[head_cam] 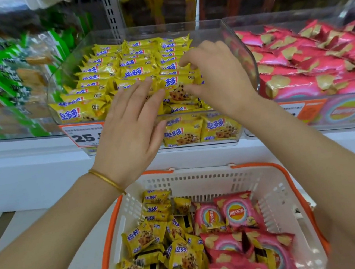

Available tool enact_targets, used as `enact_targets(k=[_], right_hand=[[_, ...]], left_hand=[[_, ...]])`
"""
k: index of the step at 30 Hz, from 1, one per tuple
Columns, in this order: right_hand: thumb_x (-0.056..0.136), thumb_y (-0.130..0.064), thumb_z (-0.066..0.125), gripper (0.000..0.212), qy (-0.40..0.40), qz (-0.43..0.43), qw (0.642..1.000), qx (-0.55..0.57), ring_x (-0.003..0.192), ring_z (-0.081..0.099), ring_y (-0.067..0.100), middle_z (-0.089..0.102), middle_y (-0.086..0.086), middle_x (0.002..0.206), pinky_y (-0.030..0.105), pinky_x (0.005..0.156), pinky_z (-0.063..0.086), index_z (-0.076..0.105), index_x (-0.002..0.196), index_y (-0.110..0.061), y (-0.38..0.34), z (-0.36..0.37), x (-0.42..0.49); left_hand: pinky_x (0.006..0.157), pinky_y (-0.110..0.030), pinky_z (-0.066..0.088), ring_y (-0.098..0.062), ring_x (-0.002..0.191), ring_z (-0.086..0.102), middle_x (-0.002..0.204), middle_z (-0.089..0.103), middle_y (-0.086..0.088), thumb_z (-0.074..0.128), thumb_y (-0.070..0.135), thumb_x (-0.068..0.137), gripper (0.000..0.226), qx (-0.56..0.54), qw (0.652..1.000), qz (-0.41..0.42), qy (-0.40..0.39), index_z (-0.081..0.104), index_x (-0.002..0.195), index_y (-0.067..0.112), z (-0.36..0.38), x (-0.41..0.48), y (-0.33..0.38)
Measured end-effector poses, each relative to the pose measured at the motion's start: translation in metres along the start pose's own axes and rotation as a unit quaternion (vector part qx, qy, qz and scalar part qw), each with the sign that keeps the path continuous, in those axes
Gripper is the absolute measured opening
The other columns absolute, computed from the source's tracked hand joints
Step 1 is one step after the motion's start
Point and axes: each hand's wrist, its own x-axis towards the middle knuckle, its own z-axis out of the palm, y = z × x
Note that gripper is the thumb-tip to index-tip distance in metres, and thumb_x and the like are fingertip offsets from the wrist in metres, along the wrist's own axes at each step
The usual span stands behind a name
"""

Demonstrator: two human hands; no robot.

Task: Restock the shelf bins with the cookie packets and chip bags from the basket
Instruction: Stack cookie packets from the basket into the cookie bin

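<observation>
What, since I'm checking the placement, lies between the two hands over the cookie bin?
A yellow cookie packet in the clear bin, between the left hand and right hand; head view shows it.

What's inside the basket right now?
The basket holds a heap of yellow cookie packets on its left side and pink chip bags on its right. They cover the basket's floor, so how deep the piles go cannot be seen.

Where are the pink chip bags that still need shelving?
Head view, bottom centre: the pink chip bags lie in the right half of the white basket, beside the yellow cookie packets on its left.
</observation>
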Motion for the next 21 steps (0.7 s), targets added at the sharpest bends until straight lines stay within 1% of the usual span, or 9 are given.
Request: enact_targets(k=[2, 4, 6, 8, 10, 12, 15, 17, 21], right_hand=[[0.081, -0.02, 0.066, 0.025, 0.064, -0.006, 0.995, 0.076, 0.09, 0.052, 0.02, 0.051, -0.003, 0.092, 0.035, 0.077, 0.043, 0.061, 0.105, -0.017, -0.007, -0.005, -0.022], [0.078, -0.016, 0.06, 0.018, 0.072, -0.005, 0.986, 0.152, 0.075, 0.049, 0.015, 0.047, -0.007, 0.085, 0.036, 0.067, 0.046, 0.062, 0.096, -0.016, -0.018, 0.003, -0.053], [0.081, -0.014, 0.059, 0.015, -0.025, 0.01, 0.984, 0.179, 0.072, 0.05, 0.014, 0.046, -0.007, 0.084, 0.037, 0.064, 0.048, 0.062, 0.095, -0.017, -0.03, 0.028, -0.087], [0.087, -0.015, 0.058, 0.013, -0.217, 0.015, 0.961, 0.172, 0.08, 0.057, 0.018, 0.051, -0.005, 0.086, 0.034, 0.069, 0.047, 0.063, 0.099, -0.018, -0.039, 0.062, -0.12], [0.09, -0.02, 0.058, 0.017, -0.391, 0.008, 0.902, 0.182, 0.089, 0.057, 0.015, 0.06, 0.0, 0.096, 0.028, 0.074, 0.043, 0.063, 0.106, -0.016, -0.045, 0.099, -0.152], [0.091, -0.021, 0.058, 0.026, -0.493, 0.018, 0.845, 0.207, 0.096, 0.057, 0.016, 0.062, 0.004, 0.109, 0.027, 0.08, 0.045, 0.06, 0.116, -0.012, -0.051, 0.134, -0.183], [0.092, -0.028, 0.058, 0.053, -0.561, 0.061, 0.805, 0.183, 0.113, 0.056, 0.025, 0.055, 0.008, 0.131, 0.037, 0.091, 0.049, 0.04, 0.14, -0.015, -0.058, 0.173, -0.218], [0.092, -0.032, 0.059, 0.062, -0.587, 0.066, 0.792, 0.155, 0.115, 0.055, 0.029, 0.053, 0.011, 0.133, 0.04, 0.092, 0.049, 0.031, 0.144, -0.014, -0.06, 0.189, -0.237], [0.088, -0.034, 0.064, 0.041, -0.591, 0.062, 0.794, 0.131, 0.098, 0.053, 0.026, 0.056, 0.013, 0.112, 0.036, 0.074, 0.044, 0.049, 0.115, -0.007, -0.064, 0.202, -0.252]], left_hand=[[0.101, -0.048, 0.037, -0.039, 0.119, 0.049, 0.133, 0.052, -0.02, 0.046, 0.017, 0.093, 0.037, -0.002, 0.999, 0.036, 0.031, 0.056, 0.124, 0.0, -0.011, -0.008, 0.008], [0.09, -0.045, 0.042, -0.039, 0.106, 0.055, 0.12, 0.06, -0.018, 0.048, 0.011, 0.091, 0.029, -0.009, 0.998, 0.068, 0.018, 0.062, 0.114, -0.001, -0.015, -0.021, 0.016], [0.086, -0.042, 0.042, -0.037, 0.099, 0.056, 0.112, 0.062, -0.017, 0.048, 0.011, 0.088, 0.027, -0.013, 0.995, 0.08, -0.054, 0.064, 0.107, 0.0, -0.009, -0.038, 0.017], [0.084, -0.042, 0.046, -0.035, 0.097, 0.056, 0.11, 0.063, -0.014, 0.044, 0.019, 0.086, 0.032, -0.011, 0.986, 0.068, -0.151, 0.065, 0.105, 0.004, 0.003, -0.056, 0.016], [0.075, -0.041, 0.054, -0.034, 0.093, 0.059, 0.106, 0.065, -0.013, 0.039, 0.025, 0.083, 0.039, -0.014, 0.971, 0.068, -0.228, 0.066, 0.104, 0.006, 0.016, -0.073, 0.014], [0.067, -0.042, 0.057, -0.034, 0.087, 0.061, 0.099, 0.066, -0.012, 0.037, 0.027, 0.082, 0.04, -0.016, 0.959, 0.076, -0.274, 0.068, 0.098, 0.006, 0.025, -0.085, 0.015], [0.063, -0.043, 0.057, -0.032, 0.084, 0.063, 0.093, 0.067, -0.01, 0.035, 0.029, 0.08, 0.041, -0.015, 0.952, 0.077, -0.296, 0.069, 0.089, 0.009, 0.03, -0.093, 0.013], [0.063, -0.043, 0.057, -0.031, 0.085, 0.064, 0.091, 0.068, -0.008, 0.034, 0.03, 0.08, 0.042, -0.016, 0.953, 0.078, -0.294, 0.07, 0.088, 0.01, 0.033, -0.094, 0.012], [0.066, -0.046, 0.055, -0.032, 0.089, 0.061, 0.094, 0.067, -0.008, 0.029, 0.033, 0.081, 0.047, -0.02, 0.944, 0.071, -0.321, 0.069, 0.092, 0.01, 0.042, -0.095, 0.008]])
